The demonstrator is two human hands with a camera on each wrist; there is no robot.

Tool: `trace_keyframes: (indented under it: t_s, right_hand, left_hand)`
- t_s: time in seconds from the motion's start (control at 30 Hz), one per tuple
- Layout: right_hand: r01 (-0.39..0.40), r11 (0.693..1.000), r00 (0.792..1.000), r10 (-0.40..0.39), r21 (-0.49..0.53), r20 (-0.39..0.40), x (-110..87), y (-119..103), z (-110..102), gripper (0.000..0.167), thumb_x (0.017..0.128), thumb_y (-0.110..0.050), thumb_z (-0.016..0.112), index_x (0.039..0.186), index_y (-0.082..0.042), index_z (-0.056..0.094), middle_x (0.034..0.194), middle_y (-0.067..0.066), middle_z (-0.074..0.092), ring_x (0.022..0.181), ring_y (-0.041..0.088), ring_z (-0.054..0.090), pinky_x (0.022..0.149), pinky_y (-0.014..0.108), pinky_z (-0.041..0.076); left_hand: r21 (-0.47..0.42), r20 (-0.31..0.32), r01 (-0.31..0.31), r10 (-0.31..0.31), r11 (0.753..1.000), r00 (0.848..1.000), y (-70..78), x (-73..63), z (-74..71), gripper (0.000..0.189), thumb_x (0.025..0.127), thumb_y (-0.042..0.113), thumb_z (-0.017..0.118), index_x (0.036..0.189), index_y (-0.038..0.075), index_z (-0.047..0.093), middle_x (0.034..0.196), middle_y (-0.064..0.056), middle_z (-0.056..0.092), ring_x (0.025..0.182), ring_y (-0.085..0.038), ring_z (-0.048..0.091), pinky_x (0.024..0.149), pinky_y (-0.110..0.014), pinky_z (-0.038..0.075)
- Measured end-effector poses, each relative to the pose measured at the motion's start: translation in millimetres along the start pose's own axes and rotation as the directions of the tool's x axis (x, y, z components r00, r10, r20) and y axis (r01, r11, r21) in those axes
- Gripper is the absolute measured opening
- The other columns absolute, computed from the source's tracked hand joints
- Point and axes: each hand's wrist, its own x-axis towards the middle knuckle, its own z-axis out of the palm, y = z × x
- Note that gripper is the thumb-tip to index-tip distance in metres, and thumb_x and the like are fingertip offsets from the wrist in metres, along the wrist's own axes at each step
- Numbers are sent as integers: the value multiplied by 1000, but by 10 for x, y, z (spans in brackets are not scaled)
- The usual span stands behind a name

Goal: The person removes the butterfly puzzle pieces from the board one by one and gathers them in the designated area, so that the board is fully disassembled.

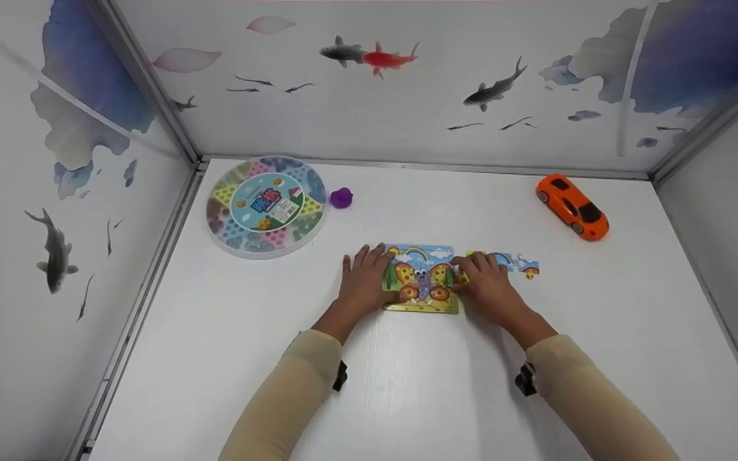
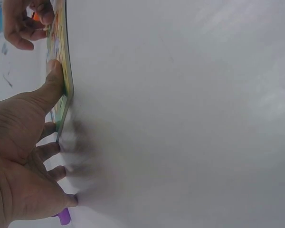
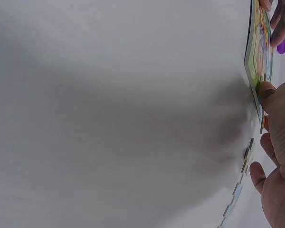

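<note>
Firstly, head view: butterfly puzzle board (image 1: 423, 282) lies flat mid-table (image 1: 401, 390), betw. both hands. L hand (image 1: 366, 282): fingers extended at board's L edge, thumb on its face. R hand (image 1: 488, 287): thumb & index pinch a small puzzle piece (image 1: 462, 278) at R edge. Loose pieces (image 1: 528, 264) just R of board; round game box (image 1: 267, 202), purple toy (image 1: 341, 198) & orange toy car (image 1: 573, 207) further back. L wrist view: L fingers spread, thumb on board. R wrist view: R thumb at board edge, piece partly hidden.
</note>
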Motion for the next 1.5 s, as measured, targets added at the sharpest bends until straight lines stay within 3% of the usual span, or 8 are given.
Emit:
trace_keyframes:
  t_s: [0.5,0.93,1.27,1.5]
  right_hand:
    - [-63,997,998,62,35,20,-212,215,-107,51,104,-14,79,150,-17,57,145,16,56,139,41,46,120,73,39]
    - [-40,999,999,40,25,24,-272,331,-115,36,104,-18,80,138,-16,69,144,15,57,134,38,49,116,71,43]
    - [-19,1000,1000,19,9,-1,-298,336,-128,37,101,-10,81,136,-17,71,141,16,59,132,40,51,110,65,43]
    - [-9,1000,1000,9,16,-14,-300,348,-119,35,101,-10,81,135,-16,73,140,17,59,130,40,51,110,67,44]
  left_hand:
    - [-20,-11,-14,13,1000,1000,-1,-2,3,97,92,55,88,170,17,44,182,-8,34,171,-37,24,136,-72,18]
    - [-23,3,-9,9,1000,1000,-6,-10,1,97,93,55,86,171,18,42,183,-7,32,172,-37,22,137,-71,16]
    - [-54,-18,-19,18,998,1000,-9,-12,10,97,92,56,87,170,17,45,182,-8,34,171,-38,24,136,-72,16]
    - [-19,-10,-18,18,1000,1000,-19,2,14,97,92,57,86,171,18,43,182,-7,33,171,-37,24,137,-72,17]
